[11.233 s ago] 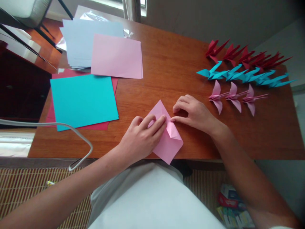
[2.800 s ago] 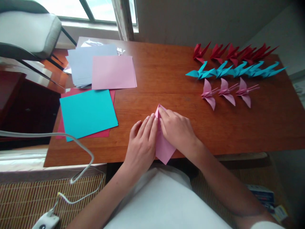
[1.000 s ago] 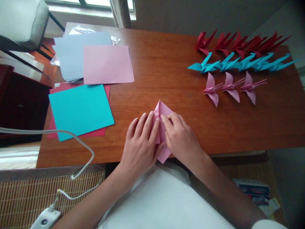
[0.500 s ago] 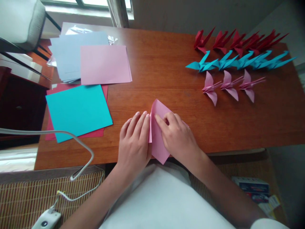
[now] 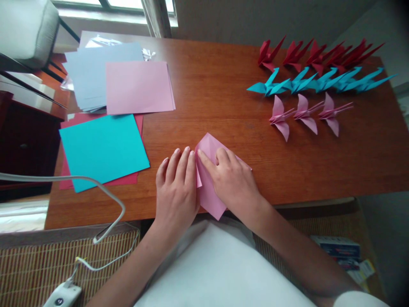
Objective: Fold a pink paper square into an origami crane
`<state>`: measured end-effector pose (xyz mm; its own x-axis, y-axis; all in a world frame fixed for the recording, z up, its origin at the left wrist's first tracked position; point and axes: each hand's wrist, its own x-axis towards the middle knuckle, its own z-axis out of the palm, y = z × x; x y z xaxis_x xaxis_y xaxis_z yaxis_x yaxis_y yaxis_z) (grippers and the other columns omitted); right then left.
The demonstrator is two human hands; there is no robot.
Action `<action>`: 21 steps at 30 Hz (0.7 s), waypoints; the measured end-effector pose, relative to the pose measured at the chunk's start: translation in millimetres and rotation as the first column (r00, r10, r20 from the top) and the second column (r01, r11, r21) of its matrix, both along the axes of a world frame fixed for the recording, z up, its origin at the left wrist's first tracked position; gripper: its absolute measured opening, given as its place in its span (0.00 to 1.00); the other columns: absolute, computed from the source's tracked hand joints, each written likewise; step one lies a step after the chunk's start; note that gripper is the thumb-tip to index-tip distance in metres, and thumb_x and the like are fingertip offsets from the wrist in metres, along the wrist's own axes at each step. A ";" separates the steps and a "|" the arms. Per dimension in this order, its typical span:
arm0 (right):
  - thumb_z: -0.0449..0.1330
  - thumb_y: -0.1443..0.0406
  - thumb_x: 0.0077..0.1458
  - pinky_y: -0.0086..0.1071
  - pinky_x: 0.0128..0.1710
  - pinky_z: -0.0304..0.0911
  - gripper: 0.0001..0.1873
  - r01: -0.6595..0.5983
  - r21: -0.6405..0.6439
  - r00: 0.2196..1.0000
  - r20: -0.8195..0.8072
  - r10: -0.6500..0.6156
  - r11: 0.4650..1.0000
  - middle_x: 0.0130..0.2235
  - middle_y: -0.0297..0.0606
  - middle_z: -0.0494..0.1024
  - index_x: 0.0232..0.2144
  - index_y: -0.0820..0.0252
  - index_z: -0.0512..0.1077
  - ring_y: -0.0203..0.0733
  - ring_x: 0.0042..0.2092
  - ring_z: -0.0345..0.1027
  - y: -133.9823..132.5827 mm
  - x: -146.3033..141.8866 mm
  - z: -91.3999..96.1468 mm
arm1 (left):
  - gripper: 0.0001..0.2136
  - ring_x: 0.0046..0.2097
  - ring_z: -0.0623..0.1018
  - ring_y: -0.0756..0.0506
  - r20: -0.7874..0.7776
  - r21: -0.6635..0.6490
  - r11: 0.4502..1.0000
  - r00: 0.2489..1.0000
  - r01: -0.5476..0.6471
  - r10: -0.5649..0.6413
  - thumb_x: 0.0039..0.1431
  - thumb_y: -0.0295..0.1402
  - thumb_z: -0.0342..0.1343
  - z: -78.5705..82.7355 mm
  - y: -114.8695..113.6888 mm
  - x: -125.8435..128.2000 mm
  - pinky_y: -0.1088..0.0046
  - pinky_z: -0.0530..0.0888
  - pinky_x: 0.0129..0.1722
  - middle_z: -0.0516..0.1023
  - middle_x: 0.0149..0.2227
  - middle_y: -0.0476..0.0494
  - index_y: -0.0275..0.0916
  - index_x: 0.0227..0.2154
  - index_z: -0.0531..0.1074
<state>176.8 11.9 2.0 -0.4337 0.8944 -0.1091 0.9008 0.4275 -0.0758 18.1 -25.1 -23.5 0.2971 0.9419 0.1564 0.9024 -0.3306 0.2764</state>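
Observation:
A partly folded pink paper [image 5: 209, 194] lies at the near edge of the wooden table [image 5: 223, 89]. My left hand [image 5: 177, 185] lies flat with fingers together along the paper's left edge, holding a flap. My right hand [image 5: 231, 179] presses down on the paper's right half, its forefinger pointing at the upper left fold. Most of the paper is hidden under both hands.
Stacks of sheets lie at the left: teal [image 5: 104, 149] over red [image 5: 68, 181], pink [image 5: 138, 87], pale blue [image 5: 87, 72]. Rows of folded cranes stand at the right: red [image 5: 315, 53], teal [image 5: 315, 83], pink [image 5: 303, 117]. A white cable [image 5: 102, 192] loops at the lower left.
Both hands and the paper have shifted slightly left. My left hand has slid off the paper's middle to its left edge, and my right forefinger has moved across the fold.

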 end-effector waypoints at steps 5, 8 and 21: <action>0.48 0.69 0.69 0.42 0.46 0.71 0.24 0.004 -0.044 0.999 -0.042 -0.006 0.999 0.47 0.49 0.74 0.65 0.58 0.66 0.50 0.48 0.66 -5.6 4.0 4.8 | 0.33 0.73 0.58 0.32 0.012 -0.009 0.997 0.997 0.075 -0.075 0.63 0.26 0.47 0.7 0.5 -0.3 0.50 0.56 0.70 0.59 0.72 0.32 0.30 0.71 0.52; 0.47 0.71 0.69 0.44 0.49 0.71 0.24 0.023 -0.064 0.996 -0.084 -0.028 0.998 0.48 0.52 0.74 0.63 0.66 0.67 0.52 0.50 0.66 -9.8 7.7 5.7 | 0.32 0.73 0.58 0.33 0.014 -0.029 0.992 0.993 0.121 -0.120 0.64 0.27 0.47 2.6 0.6 0.2 0.51 0.55 0.70 0.58 0.72 0.33 0.31 0.71 0.53; 0.52 0.75 0.63 0.46 0.57 0.67 0.23 0.015 -0.079 0.964 -0.265 -0.036 0.997 0.51 0.54 0.74 0.59 0.72 0.68 0.52 0.53 0.65 -12.7 16.7 3.0 | 0.35 0.74 0.53 0.31 -0.011 -0.079 0.991 0.994 0.105 -0.106 0.67 0.45 0.52 6.4 -4.9 11.5 0.48 0.51 0.71 0.52 0.74 0.32 0.33 0.71 0.53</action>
<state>193.5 -0.8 4.9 -0.4333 0.8992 -0.0611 0.8544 0.3883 -0.3452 29.6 -30.0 -17.1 0.3973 0.9144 0.0781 0.8678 -0.4020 0.2922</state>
